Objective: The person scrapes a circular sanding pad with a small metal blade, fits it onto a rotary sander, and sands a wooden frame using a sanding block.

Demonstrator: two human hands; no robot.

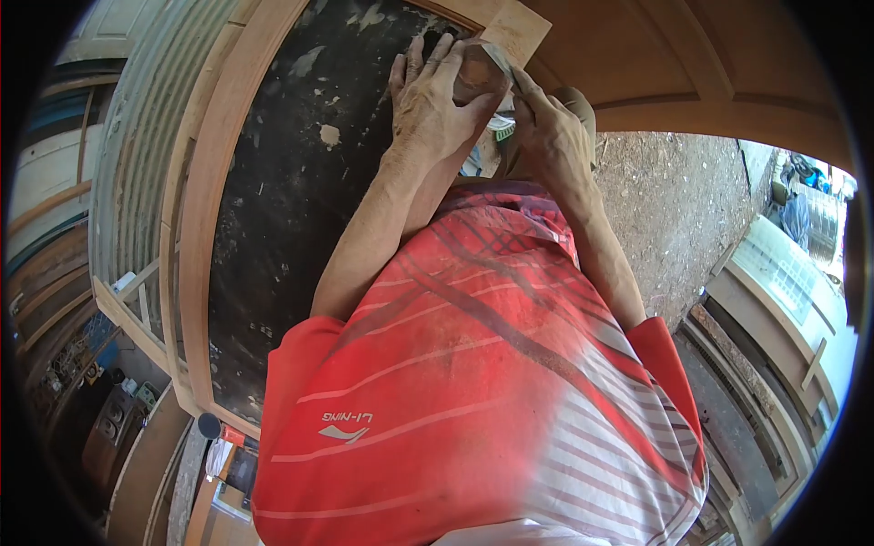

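Near the top centre, my left hand [432, 114] is closed around a small brown wooden block [478, 73], its thumb along the near side and its fingers at the far left. A pale, flat edge [497, 58] shows on the block's right side. My right hand [555, 132] is beside it, fingers curled and index finger reaching to that edge; what lies within its grip is hidden. Both hands are over the upper end of a dark, paint-spotted board [305, 173] and close to a light wooden corner piece [517, 35].
A long wooden frame rail [214, 182] runs along the board's left side. A brown panelled door [655, 55] stands at upper right. Stacked boards [760, 373] and a glass pane [774, 264] lie at right. The floor [674, 196] is littered with shavings.
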